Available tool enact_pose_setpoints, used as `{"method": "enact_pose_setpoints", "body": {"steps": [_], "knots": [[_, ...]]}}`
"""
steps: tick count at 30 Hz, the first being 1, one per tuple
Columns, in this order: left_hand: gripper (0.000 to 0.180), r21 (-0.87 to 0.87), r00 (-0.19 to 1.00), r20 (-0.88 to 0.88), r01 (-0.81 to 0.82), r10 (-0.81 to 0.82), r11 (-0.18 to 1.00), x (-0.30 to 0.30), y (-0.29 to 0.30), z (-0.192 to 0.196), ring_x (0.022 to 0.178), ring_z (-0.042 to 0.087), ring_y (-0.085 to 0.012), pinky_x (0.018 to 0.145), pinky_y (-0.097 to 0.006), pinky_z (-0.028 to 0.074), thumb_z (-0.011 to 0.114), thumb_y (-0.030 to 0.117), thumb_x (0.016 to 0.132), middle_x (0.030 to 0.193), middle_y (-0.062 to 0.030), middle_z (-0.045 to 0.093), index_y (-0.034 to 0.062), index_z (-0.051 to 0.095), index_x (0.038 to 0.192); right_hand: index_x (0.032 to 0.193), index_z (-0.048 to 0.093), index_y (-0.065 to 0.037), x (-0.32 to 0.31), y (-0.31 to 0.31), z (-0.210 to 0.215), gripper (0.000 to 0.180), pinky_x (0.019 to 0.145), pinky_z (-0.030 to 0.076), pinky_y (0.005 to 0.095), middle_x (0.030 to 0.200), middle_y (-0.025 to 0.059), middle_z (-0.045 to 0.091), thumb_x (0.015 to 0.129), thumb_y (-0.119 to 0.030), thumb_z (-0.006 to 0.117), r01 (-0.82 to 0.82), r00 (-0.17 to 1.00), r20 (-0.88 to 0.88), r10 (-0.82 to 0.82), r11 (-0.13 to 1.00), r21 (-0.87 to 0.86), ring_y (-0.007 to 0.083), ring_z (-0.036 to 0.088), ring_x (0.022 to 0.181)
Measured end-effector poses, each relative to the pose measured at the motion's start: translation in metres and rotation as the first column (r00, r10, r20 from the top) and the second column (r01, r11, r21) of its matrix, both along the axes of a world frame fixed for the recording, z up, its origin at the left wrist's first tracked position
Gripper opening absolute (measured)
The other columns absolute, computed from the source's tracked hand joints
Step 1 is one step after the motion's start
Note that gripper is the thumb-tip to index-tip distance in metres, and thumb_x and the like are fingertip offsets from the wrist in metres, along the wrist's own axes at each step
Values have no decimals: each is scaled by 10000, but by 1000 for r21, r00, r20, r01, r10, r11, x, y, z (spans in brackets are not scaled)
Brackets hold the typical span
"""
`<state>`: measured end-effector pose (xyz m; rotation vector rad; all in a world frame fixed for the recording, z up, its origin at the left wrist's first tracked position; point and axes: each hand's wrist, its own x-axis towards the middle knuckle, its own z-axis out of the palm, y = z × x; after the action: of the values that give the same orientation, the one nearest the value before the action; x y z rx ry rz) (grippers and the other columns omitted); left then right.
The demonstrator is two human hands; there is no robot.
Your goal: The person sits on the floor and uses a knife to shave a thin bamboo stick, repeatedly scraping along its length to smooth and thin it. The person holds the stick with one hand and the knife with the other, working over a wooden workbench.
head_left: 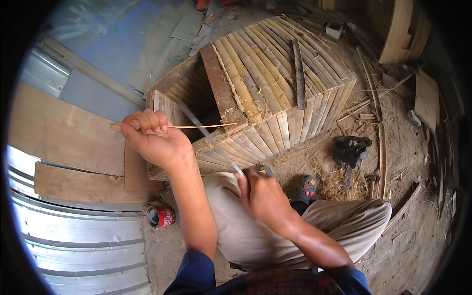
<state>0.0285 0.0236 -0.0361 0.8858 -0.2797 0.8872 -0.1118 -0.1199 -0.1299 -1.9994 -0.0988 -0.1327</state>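
Note:
My left hand [160, 140] is raised at the left, fingers closed round one end of a thin, pale wooden strip [201, 127]. The strip runs to the right, across the open end of a slatted wooden crate [275, 73]. Over my lap, my right hand [265, 196] is closed on a long, narrow grey blade [216, 146], blurred along its length. The blade points up and left, crossing the strip in the view; I cannot tell whether they touch. Its handle is hidden in my fist.
A dark flat slat [299, 73] lies on the crate, among thin shavings. A red can [161, 216] stands left of my legs, beside corrugated metal sheets [88, 250]. A black bag [351, 150], a hammer [372, 187] and long wooden strips [381, 157] lie on the dirt floor at right.

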Motion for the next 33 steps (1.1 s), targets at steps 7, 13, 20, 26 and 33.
{"method": "enact_pose_setpoints", "body": {"steps": [7, 13, 20, 26, 33], "knots": [[503, -15, 989, -77, -128, 126, 992, -2, 2, -1, 542, 205, -85, 505, -244, 233, 375, 465, 1120, 615, 47, 247, 148, 348, 732, 853, 608, 76, 5, -1, 8, 348, 575, 512, 556, 666, 316, 613, 1035, -218, 570, -151, 988, 26, 153, 987, -62, 507, 646, 649], [505, -32, 990, -73, -124, 121, 992, -2, -2, 1, 543, 214, -85, 513, -245, 247, 362, 455, 1126, 616, 49, 251, 147, 333, 727, 853, 604, 69, 5, -6, 6, 337, 599, 534, 558, 699, 317, 631, 1037, -211, 565, -100, 995, -41, 94, 977, -190, 507, 648, 662], [504, -60, 987, -80, -146, 141, 987, -5, -2, 1, 540, 215, -87, 508, -239, 251, 359, 462, 1125, 610, 43, 257, 154, 341, 727, 848, 615, 53, 13, -21, -17, 433, 557, 567, 551, 634, 300, 638, 1058, -313, 519, 43, 998, -26, -51, 972, -231, 502, 672, 619], [497, -40, 988, -63, -146, 144, 988, -3, -1, -3, 528, 227, -92, 499, -245, 250, 334, 457, 1129, 604, 36, 274, 150, 363, 740, 884, 639, 55, 16, -29, -36, 367, 642, 542, 552, 731, 310, 654, 1038, -271, 573, 33, 994, -92, -59, 964, -265, 498, 667, 711], [506, -124, 952, 175, 273, -250, 954, -13, 15, -8, 506, 242, -111, 475, -249, 246, 320, 426, 1132, 588, 33, 301, 144, 415, 722, 1027, 655, 67, 2, -57, -46, 427, 573, 513, 395, 625, 183, 620, 1083, -335, 521, 76, 987, -154, -48, 980, 183, 335, 630, 562]]}}
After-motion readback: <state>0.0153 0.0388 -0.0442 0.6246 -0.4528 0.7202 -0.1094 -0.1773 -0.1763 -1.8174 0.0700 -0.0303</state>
